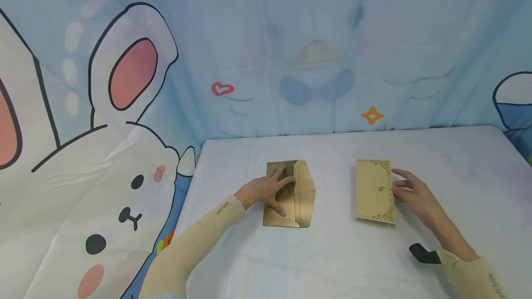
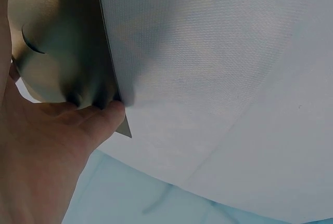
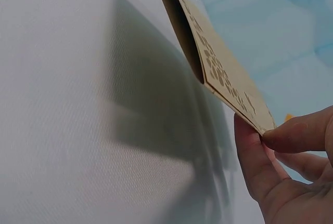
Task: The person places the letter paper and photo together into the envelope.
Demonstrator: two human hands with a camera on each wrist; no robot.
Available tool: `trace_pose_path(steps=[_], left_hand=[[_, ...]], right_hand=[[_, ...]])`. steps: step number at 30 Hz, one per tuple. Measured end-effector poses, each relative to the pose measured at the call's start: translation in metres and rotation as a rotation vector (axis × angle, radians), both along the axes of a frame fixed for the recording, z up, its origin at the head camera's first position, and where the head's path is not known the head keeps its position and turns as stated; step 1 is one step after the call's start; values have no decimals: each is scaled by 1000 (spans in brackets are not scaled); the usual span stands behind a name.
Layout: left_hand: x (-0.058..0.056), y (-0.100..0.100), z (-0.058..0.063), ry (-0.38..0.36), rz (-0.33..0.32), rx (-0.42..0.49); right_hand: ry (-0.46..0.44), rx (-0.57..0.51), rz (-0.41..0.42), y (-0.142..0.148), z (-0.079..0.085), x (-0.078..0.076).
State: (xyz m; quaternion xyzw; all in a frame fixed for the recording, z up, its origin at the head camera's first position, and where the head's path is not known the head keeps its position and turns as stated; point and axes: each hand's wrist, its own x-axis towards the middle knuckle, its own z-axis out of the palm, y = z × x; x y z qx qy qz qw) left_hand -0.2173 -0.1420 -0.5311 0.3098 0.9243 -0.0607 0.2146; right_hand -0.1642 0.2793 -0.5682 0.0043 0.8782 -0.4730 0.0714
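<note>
A gold envelope (image 1: 305, 193) lies on the table with its flap unfolded to the right. My left hand (image 1: 268, 190) rests on it with thumb and fingers spread. In the left wrist view, the fingertips (image 2: 106, 117) touch the shiny gold surface near its edge. To the right, my right hand (image 1: 415, 195) pinches a cream folded card (image 1: 374, 191) by its right edge. The card has a patterned border and a small mark on its front. In the right wrist view, the card (image 3: 223, 63) is tilted above the table and casts a shadow; thumb and fingers grip one corner.
A white cloth covers the table (image 1: 332, 257). Behind it hangs a light blue curtain (image 1: 249, 50) with a printed rabbit (image 1: 120, 188) at the left. A black strap-like piece (image 1: 424, 254) sticks out by the right wrist.
</note>
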Motion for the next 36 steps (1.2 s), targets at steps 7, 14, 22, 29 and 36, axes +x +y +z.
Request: trace_pose_path(steps=[7,14,22,29,36], left_hand=[[1,0,1,1,3,-3],[1,0,0,-3,-1,-3],[0,0,1,-2,0,2],[1,-2,0,-2,0,10],[2,-2,3,-12,2,15]], right_hand=[[7,-3,9,-9,3,0],[-9,-3,18,-17,4,-2],[-1,-19,27,-28,8,-5],[-5,-44,30,-38,6,-10],[-16,-40,29,-46,9,-8]])
